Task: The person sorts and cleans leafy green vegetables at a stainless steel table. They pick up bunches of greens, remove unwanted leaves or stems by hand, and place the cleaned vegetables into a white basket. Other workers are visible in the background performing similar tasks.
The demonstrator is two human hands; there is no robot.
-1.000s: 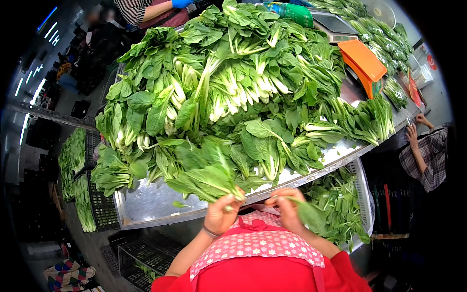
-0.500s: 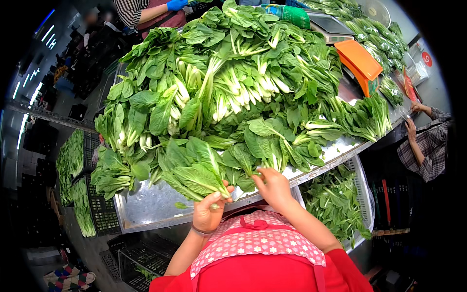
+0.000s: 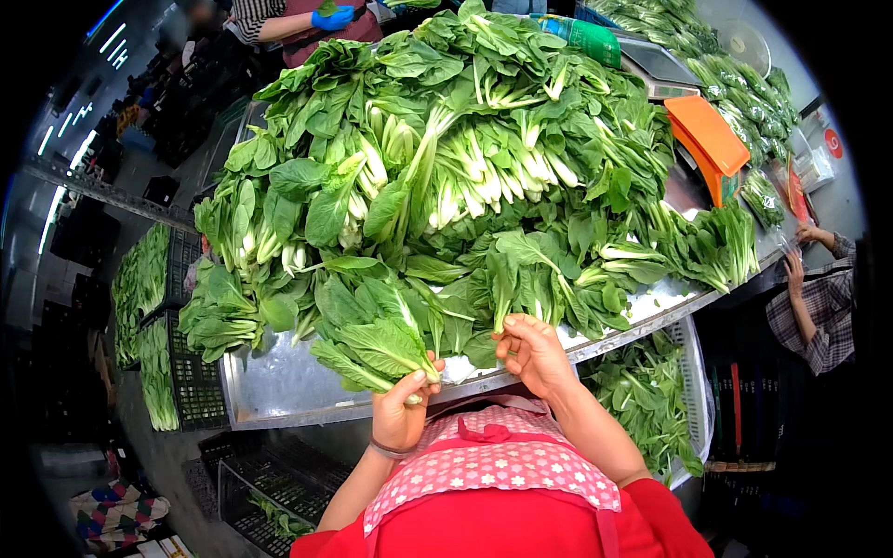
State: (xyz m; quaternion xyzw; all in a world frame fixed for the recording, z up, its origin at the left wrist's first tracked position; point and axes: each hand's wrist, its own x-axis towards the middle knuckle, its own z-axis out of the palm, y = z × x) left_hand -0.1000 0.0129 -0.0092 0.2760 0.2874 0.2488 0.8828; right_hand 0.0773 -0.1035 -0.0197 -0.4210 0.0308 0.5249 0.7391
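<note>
My left hand (image 3: 402,409) is closed round the stem ends of a bunch of leafy greens (image 3: 377,339), whose broad leaves fan out up and to the left over the metal table's near edge. My right hand (image 3: 537,357) has its fingers curled and pinched at the pale stem end of another leafy green (image 3: 504,284), which lies at the front of the pile. Beyond both hands rises a large heap of leafy greens (image 3: 484,177), with many white stems turned toward me in its middle.
The metal table's (image 3: 279,386) raised edge runs before me. A white basket (image 3: 699,400) of loose leaves stands below right, black crates (image 3: 197,377) at left. An orange tray (image 3: 709,139) and a scale (image 3: 659,65) are far right. A co-worker's blue glove (image 3: 332,18) and another person's hands (image 3: 795,270) show.
My right hand has moved slightly up and right, to the stem of a leafy green at the pile's front. The left hand keeps its bunch. The whole view has shifted a little.
</note>
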